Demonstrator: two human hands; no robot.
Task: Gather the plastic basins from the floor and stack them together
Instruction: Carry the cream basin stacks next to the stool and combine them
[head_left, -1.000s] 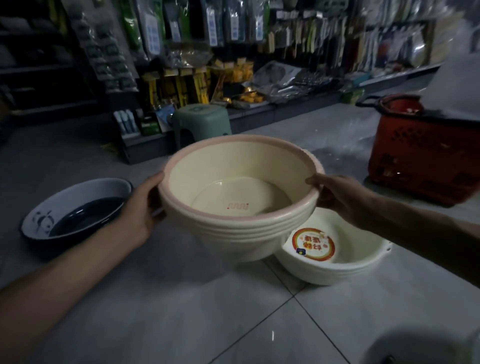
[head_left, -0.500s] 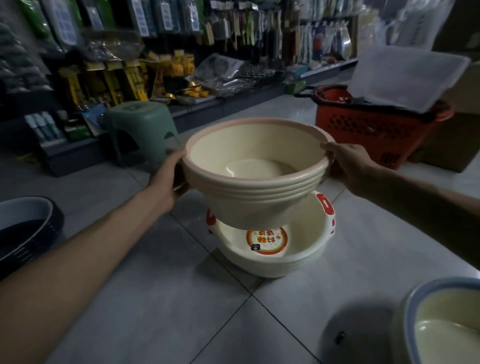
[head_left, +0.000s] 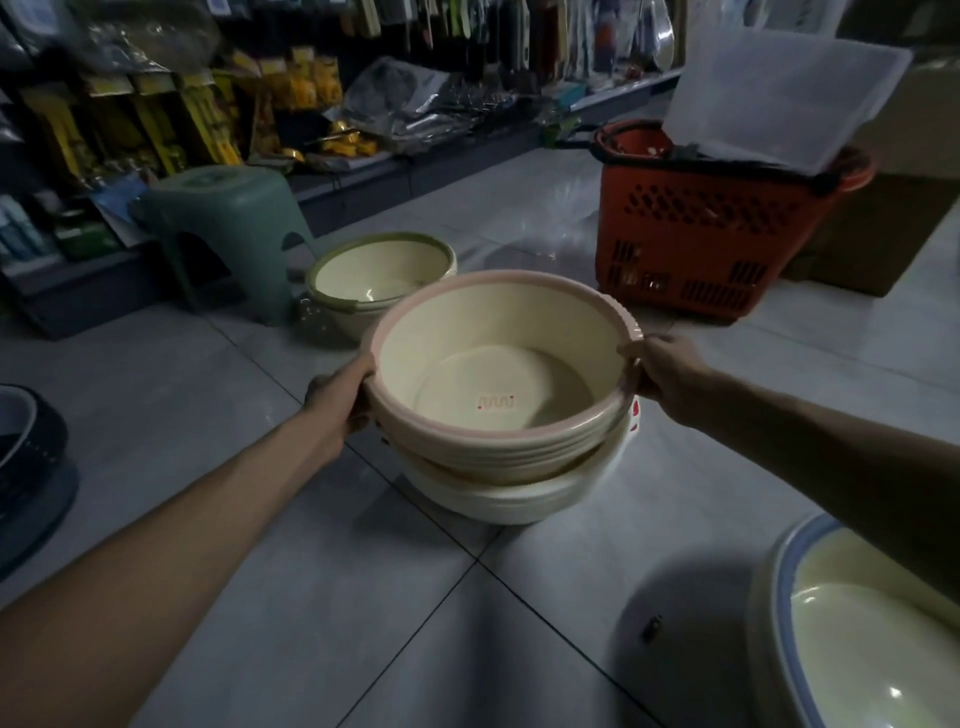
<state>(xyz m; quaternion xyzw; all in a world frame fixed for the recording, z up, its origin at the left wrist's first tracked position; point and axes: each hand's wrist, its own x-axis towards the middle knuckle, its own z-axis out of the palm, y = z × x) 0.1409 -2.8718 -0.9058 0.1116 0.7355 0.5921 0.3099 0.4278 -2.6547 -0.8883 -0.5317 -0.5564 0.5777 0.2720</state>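
My left hand (head_left: 340, 397) grips the near-left rim of the pink-rimmed basin (head_left: 498, 364), fingers curled under the lip and thumb pressed against the outside. My right hand (head_left: 662, 376) clamps the opposite rim, thumb hooked over the edge where the rim has a ribbed lip. Between the two I hold what looks like several cream basins nested tight, their edges showing as stacked bands under the pink rim. The inside is bare apart from a small red squiggle mark on the bottom.

The held set sits tilted inside the white basin (head_left: 498, 499) that stands on the grey tiled floor (head_left: 311, 597); its base is down in the white one, though I cannot tell whether it is fully seated. A bit of red marking on the white basin peeks out just under my right hand.

Beyond my left hand, a green-rimmed basin (head_left: 382, 273) rests on the floor just beside a green plastic stool (head_left: 223, 218). At the left edge lies a dark basin (head_left: 26, 441), partly cut off. At the lower right corner a blue-rimmed basin (head_left: 852, 634) stands, also cut off. Behind my right hand is a red shopping basket (head_left: 711, 244) with a clear plastic lid (head_left: 779, 93) leaning out of it. Shelves of packaged goods (head_left: 208, 104) line the back, dim and blurred.
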